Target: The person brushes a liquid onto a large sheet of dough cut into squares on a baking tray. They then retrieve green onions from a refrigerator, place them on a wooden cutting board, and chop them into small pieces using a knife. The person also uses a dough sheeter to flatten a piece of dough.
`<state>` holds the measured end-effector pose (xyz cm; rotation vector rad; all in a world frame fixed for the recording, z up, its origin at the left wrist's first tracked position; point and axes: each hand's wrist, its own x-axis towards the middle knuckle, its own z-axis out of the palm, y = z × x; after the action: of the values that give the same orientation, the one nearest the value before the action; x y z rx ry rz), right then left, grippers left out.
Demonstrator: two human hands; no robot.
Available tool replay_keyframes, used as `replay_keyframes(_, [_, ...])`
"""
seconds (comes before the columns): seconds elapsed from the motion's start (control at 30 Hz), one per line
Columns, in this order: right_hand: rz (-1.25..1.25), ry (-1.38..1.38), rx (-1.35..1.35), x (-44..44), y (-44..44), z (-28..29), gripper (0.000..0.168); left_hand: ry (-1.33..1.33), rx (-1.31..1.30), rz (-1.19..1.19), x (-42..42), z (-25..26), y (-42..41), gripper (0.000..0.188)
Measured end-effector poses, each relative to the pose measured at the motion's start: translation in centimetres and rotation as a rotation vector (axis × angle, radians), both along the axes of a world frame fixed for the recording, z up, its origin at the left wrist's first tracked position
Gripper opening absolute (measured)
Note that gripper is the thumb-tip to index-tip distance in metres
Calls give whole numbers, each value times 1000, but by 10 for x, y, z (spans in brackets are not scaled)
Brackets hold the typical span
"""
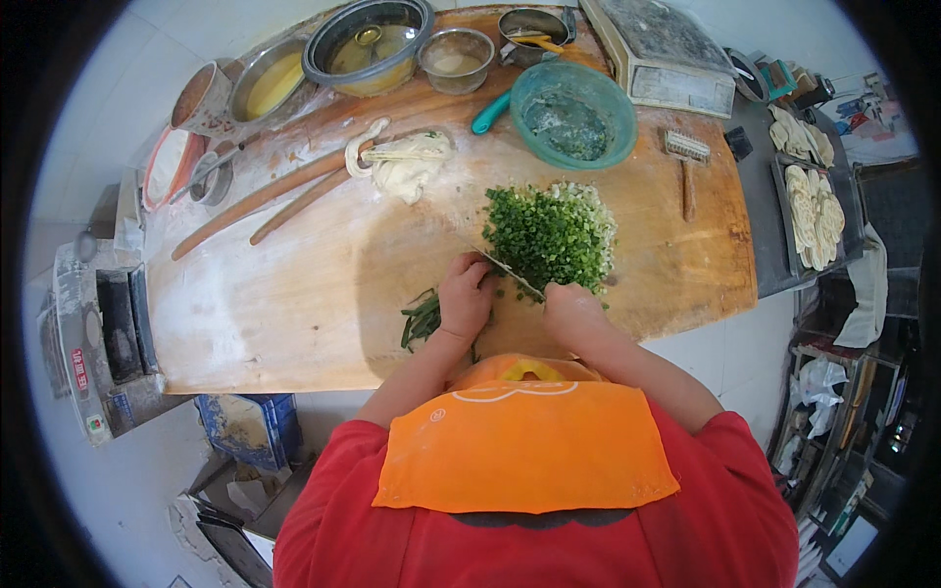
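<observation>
My right hand [575, 312] is closed on the handle end of a knife [512, 273], whose blade slants away to the upper left. My left hand [467, 294] rests bent-fingered beside the blade, over a bunch of green onions [422, 319]; its dark green ends show to the left of the wrist. How firmly its fingers hold the bunch is hidden. Just beyond the knife lies a broad heap of chopped green onion [548, 234], dark green at left and paler at right. All of this is on a floured wooden board [294, 309].
Dough [412, 163] lies by two rolling pins [257, 209] [301, 206]. Behind are a green plastic bowl [573, 115], a slow-cooker pot [367, 44], metal bowls [456, 62] and a scale [680, 84]. A spiked dough docker [687, 158] lies right, near a tray of dough pieces [812, 217].
</observation>
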<state>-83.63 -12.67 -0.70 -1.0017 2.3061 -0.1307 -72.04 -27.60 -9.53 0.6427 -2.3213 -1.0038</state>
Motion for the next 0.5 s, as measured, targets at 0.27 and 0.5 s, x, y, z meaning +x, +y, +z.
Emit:
replay_keyframes(0.27, [39, 44, -18, 7, -25, -22, 13, 61, -163, -87, 5, -3, -2, 18])
replay_keyframes(0.5, [29, 4, 93, 5, -22, 18, 13, 109, -186, -131, 4, -1, -14, 14])
